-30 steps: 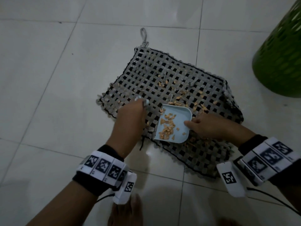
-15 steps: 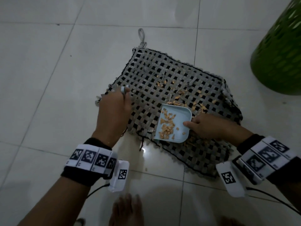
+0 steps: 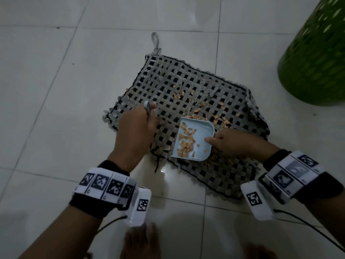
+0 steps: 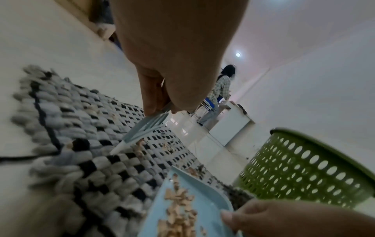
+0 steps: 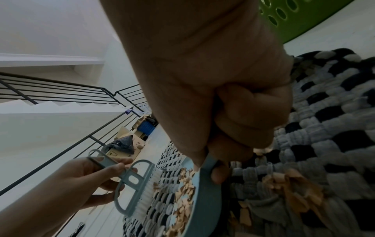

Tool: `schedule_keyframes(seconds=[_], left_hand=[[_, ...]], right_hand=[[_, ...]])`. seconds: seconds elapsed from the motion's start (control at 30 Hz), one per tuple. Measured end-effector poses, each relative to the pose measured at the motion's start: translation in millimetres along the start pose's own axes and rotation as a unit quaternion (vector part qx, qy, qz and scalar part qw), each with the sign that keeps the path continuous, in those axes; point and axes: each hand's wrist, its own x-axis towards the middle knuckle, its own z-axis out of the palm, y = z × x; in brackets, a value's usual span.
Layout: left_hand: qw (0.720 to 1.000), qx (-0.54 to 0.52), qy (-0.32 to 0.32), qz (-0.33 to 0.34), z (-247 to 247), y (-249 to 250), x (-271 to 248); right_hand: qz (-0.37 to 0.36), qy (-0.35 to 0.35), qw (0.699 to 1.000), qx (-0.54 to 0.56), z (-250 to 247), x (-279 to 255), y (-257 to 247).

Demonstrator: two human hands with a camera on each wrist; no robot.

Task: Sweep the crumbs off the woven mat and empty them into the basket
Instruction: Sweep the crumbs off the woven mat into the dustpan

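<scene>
Sweeping crumbs (image 3: pixel 200 109) across the woven mat (image 3: pixel 168 85) toward my dustpan (image 3: pixel 193 140).

My left hand (image 3: pixel 135 131) grips the small blue hand brush (image 5: pixel 134 184) by its handle; since a second ago it has swung out to the mat's left edge and now sits slightly nearer the pan, bristles on the weave. My right hand (image 3: pixel 230 142) still clutches the dustpan's rim, the pan unmoved and holding a heap of crumbs. More crumbs lie scattered beyond it. The green basket (image 3: pixel 315 58) stands off the mat's far right corner.
</scene>
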Motion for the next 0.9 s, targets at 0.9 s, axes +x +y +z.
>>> schedule_keyframes(seconds=[0.9], left_hand=[[0.992,-0.011,-0.096,0.086,34,38,-28]], right_hand=[[-0.015,0.011,1.000,-0.005,9,11,12]])
